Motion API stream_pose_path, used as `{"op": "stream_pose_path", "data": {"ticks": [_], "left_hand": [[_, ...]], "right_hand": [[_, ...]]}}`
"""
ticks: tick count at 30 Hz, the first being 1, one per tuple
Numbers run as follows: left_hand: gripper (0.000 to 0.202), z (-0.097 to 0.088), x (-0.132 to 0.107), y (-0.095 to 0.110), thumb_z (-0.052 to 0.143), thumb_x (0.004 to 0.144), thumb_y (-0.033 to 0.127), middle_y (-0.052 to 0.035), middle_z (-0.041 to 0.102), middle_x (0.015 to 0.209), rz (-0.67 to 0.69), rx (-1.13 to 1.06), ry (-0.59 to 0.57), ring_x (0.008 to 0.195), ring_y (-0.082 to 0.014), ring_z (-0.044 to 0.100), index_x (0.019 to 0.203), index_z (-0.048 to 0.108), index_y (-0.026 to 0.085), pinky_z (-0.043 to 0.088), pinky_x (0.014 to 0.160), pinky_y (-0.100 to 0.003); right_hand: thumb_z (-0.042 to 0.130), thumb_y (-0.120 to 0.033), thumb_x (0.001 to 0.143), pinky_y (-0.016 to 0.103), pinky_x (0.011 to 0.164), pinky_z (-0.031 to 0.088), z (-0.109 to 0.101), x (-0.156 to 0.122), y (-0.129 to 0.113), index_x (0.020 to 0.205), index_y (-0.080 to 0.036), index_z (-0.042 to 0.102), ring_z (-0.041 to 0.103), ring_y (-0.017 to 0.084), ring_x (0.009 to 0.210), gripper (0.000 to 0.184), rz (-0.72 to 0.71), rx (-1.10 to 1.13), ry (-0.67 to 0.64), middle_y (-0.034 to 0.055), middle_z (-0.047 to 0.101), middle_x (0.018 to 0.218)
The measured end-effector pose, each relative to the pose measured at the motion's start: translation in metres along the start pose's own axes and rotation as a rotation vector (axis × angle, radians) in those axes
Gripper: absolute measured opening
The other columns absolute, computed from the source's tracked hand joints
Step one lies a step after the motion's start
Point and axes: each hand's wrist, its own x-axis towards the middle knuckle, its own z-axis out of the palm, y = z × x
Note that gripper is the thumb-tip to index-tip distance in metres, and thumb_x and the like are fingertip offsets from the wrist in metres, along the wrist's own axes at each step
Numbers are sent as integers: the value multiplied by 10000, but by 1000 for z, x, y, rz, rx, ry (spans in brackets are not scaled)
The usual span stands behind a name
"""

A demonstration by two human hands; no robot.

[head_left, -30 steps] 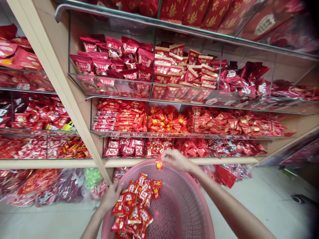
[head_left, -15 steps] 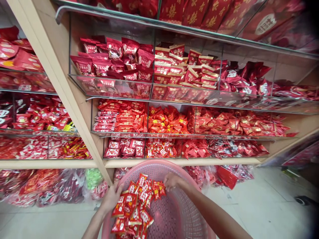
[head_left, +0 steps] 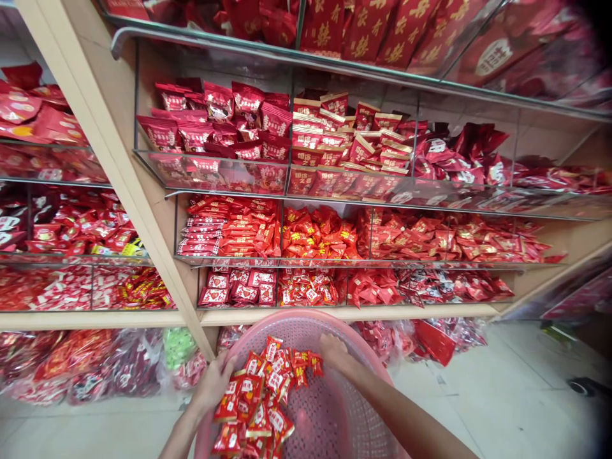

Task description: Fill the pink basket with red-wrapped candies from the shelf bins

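Note:
Below the shelves sits a pink perforated plastic basket (head_left: 313, 317) with a pile of small red and orange candy packets (head_left: 258, 405) along its left part. My left hand (head_left: 216, 380) is closed around the basket's left rim. Inside the basket, near its far wall, is my right hand (head_left: 334, 350). Its fingers are curled, and what they hold, if anything, is hidden. Just left of it lie a few small red packets with yellow print (head_left: 301, 365).
A glass shelf unit (head_left: 363, 204) with dividers holds many red candy packets. A wooden upright (head_left: 100, 153) separates it from another unit on the left. Clear plastic bags of packets (head_left: 119, 366) lie on the tiled floor (head_left: 497, 395) under the shelves.
My right hand has moved slightly right and down, apart from the small red packets that were close beside it. Those packets are more spread out. My left hand stays on the rim.

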Motion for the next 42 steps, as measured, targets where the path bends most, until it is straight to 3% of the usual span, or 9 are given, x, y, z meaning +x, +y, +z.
{"op": "stream_pose_path", "data": {"ticks": [3, 6, 11, 16, 20, 23, 34, 42], "left_hand": [[449, -3, 0, 1, 409, 749, 481, -64, 688, 955, 26, -31, -20, 966, -218, 600, 985, 624, 165, 455, 841, -283], [463, -7, -2, 4, 419, 738, 497, -67, 685, 965, 40, -57, -24, 974, -231, 596, 970, 634, 159, 454, 851, -301], [446, -10, -7, 6, 420, 739, 497, -58, 689, 960, 38, -45, -14, 965, -234, 603, 965, 639, 181, 457, 852, -306], [448, -11, -11, 1, 444, 723, 490, -64, 691, 954, 3, 7, 49, 964, -242, 606, 992, 626, 181, 468, 829, -308], [437, -15, -20, 1, 424, 742, 482, -62, 692, 950, 1, 40, 81, 947, -236, 614, 987, 625, 181, 475, 814, -298], [418, -21, -27, 4, 422, 746, 473, -43, 696, 939, 22, 43, 93, 936, -230, 619, 984, 626, 197, 486, 786, -278], [376, -30, -45, 18, 402, 763, 471, -35, 705, 889, -5, 76, 107, 958, -247, 608, 949, 621, 228, 488, 748, -271], [475, -34, -54, 30, 292, 822, 503, -73, 681, 982, -31, 153, 82, 989, -236, 593, 1075, 547, 192, 458, 809, -283]], "right_hand": [[472, -154, 760, 352, 796, 393, -24, -15, -24, 892, -143, 621, 558, 261, 976, 200, -82, -194, 165, 156, 627, 980], [486, -268, 779, 263, 686, 393, -69, -36, -53, 878, -186, 622, 597, 194, 834, 188, -277, -317, 308, 87, 654, 847], [463, -334, 812, 222, 597, 371, -152, -68, -94, 822, -210, 615, 575, 132, 643, 197, -499, -170, 531, 20, 639, 694], [509, -257, 795, 262, 704, 401, -200, -59, -118, 940, -188, 590, 558, 148, 770, 180, -756, -181, 670, 34, 625, 827], [567, -206, 755, 327, 825, 375, -210, -38, -138, 1104, -204, 524, 494, 183, 958, 351, -860, -371, 674, 65, 557, 1045], [577, -173, 744, 345, 833, 363, -209, -31, -151, 1153, -207, 475, 473, 187, 975, 423, -868, -460, 639, 64, 523, 1125], [543, -193, 781, 316, 773, 354, -206, -24, -152, 1081, -202, 437, 464, 181, 932, 318, -820, -470, 630, 41, 568, 1041], [517, -190, 792, 312, 766, 347, -202, -24, -157, 1114, -191, 428, 472, 189, 929, 333, -795, -560, 662, 56, 554, 1017]]}}
